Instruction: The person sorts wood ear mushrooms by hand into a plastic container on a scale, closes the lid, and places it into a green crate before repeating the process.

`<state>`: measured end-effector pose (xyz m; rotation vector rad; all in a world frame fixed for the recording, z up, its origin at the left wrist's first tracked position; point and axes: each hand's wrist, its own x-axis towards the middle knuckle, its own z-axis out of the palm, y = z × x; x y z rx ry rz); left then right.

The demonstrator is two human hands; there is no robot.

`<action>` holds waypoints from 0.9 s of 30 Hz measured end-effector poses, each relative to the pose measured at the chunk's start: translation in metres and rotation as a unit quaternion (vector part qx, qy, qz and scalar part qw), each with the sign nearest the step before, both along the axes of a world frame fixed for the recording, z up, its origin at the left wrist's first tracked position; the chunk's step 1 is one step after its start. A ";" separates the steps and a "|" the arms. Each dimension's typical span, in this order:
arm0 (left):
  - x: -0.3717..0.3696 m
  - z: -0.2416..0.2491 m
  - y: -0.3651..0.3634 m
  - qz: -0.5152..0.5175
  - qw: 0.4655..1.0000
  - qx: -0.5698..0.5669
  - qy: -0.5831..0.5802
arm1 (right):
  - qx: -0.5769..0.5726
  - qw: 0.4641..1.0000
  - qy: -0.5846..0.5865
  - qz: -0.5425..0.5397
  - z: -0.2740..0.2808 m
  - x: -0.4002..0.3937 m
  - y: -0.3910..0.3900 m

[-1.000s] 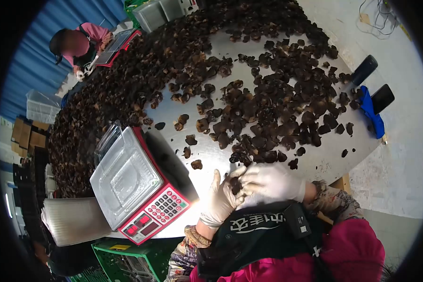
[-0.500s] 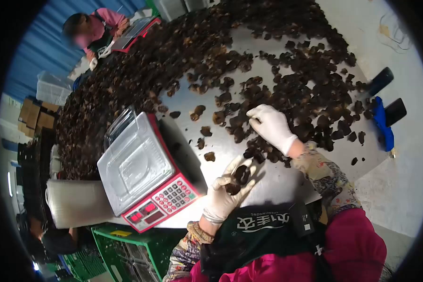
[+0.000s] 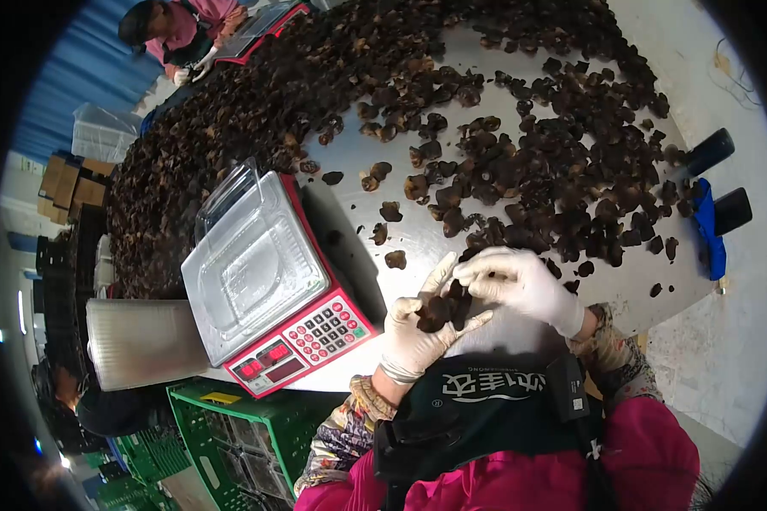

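Note:
Several dark brown, fungus-like pieces (image 3: pixel 436 313) rest in my gloved left hand (image 3: pixel 411 339), its fingers curled up around them near the table's front edge. My gloved right hand (image 3: pixel 516 285) is beside it, fingertips bent together over the same pieces; whether it grips one is hidden. Loose dark pieces (image 3: pixel 562 162) lie spread over the metal table (image 3: pixel 349 247) beyond my hands. Left of them stands a red scale (image 3: pixel 311 336) with a clear plastic container (image 3: pixel 251 264) on top.
Behind the scale is a large heap of dark pieces (image 3: pixel 179 179). A co-worker (image 3: pixel 179 34) is at the far left by another scale. Stacked clear containers (image 3: pixel 141 345) and a green crate (image 3: pixel 256 409) are at left. Two black objects (image 3: pixel 711 152) and blue cloth (image 3: pixel 707 238) lie at right.
My right hand has moved from the scattered pieces down to my left hand. The left hand holds more dark pieces than before. The view has shifted slightly.

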<state>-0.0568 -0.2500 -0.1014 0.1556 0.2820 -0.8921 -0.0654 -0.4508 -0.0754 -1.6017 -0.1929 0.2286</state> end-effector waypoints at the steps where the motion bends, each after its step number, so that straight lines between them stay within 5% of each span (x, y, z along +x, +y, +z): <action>1: -0.002 0.000 0.001 -0.002 0.999 0.010 -0.037 | 0.046 0.997 0.056 -0.026 -0.002 0.007 -0.005; 2: -0.003 0.001 0.002 -0.004 0.997 0.020 -0.075 | 0.091 0.988 0.111 -0.052 -0.003 0.014 -0.008; 4: -0.003 0.002 0.007 -0.005 0.996 0.023 -0.082 | 0.002 0.991 0.033 -0.129 -0.013 0.026 -0.009; 10: -0.006 -0.010 0.008 -0.023 0.998 -0.049 -0.043 | -0.288 0.942 -0.158 -0.071 -0.035 0.058 -0.010; 13: -0.004 0.002 0.007 -0.023 0.996 0.041 -0.079 | -0.346 0.914 -0.206 -0.043 -0.038 0.072 -0.005; 15: -0.003 0.001 0.010 -0.009 0.998 0.016 -0.065 | -0.463 0.827 -0.318 -0.008 -0.046 0.079 -0.002; 20: -0.002 0.004 0.006 0.059 0.970 0.191 -0.141 | -0.473 0.832 -0.290 -0.017 -0.046 0.076 -0.002; 23: 0.001 -0.007 0.010 0.112 0.815 0.501 -0.268 | -0.430 0.870 -0.231 -0.063 -0.046 0.068 -0.012; 24: 0.004 -0.011 0.012 0.146 0.713 0.577 -0.371 | -0.432 0.869 -0.231 -0.065 -0.045 0.065 -0.015; 26: 0.008 -0.016 0.017 0.189 0.608 0.611 -0.470 | -0.329 0.914 -0.192 -0.142 -0.040 0.055 -0.017; 27: 0.010 -0.011 0.018 0.196 0.605 0.606 -0.478 | -0.290 0.928 -0.174 -0.158 -0.035 0.051 -0.016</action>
